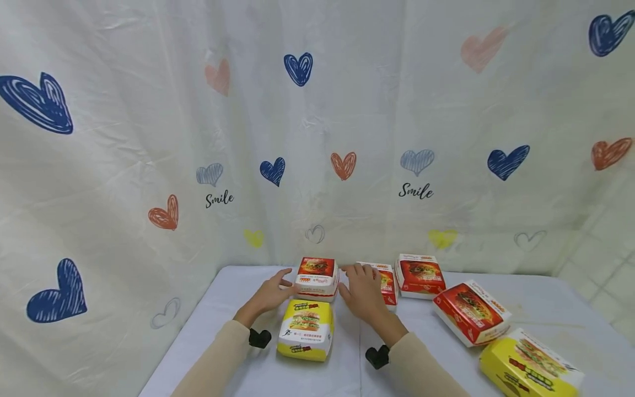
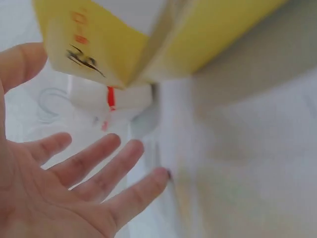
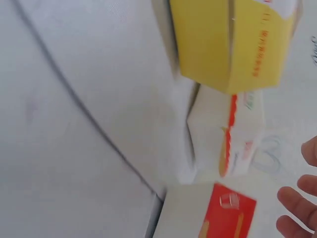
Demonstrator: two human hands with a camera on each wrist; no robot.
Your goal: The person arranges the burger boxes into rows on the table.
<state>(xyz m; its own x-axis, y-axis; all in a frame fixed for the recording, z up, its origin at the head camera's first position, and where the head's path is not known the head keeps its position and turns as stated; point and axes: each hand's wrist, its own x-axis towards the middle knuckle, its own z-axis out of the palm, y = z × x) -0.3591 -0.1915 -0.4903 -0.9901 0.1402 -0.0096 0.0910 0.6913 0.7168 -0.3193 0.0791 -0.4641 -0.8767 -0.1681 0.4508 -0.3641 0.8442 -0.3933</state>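
A red-and-white burger box (image 1: 318, 277) stands at the back of the table, between my two hands. Directly before it sits a yellow-and-white burger box (image 1: 306, 331), its lid printed with a burger. My left hand (image 1: 270, 294) is at the left side of the red-and-white box, fingers spread and holding nothing. In the left wrist view its fingers (image 2: 94, 163) are straight, close by the yellow side of the front box (image 2: 94, 44). On the other side hovers my right hand (image 1: 364, 290), fingers loosely bent, partly hiding a second red-and-white box (image 1: 388, 284). Nothing is in its grasp.
Farther right are two more red burger boxes, one at the back (image 1: 420, 275) and one turned at an angle (image 1: 471, 311). A yellow burger box (image 1: 531, 366) lies near the front right. A heart-print curtain (image 1: 367, 110) hangs behind the white-covered table (image 1: 416, 336).
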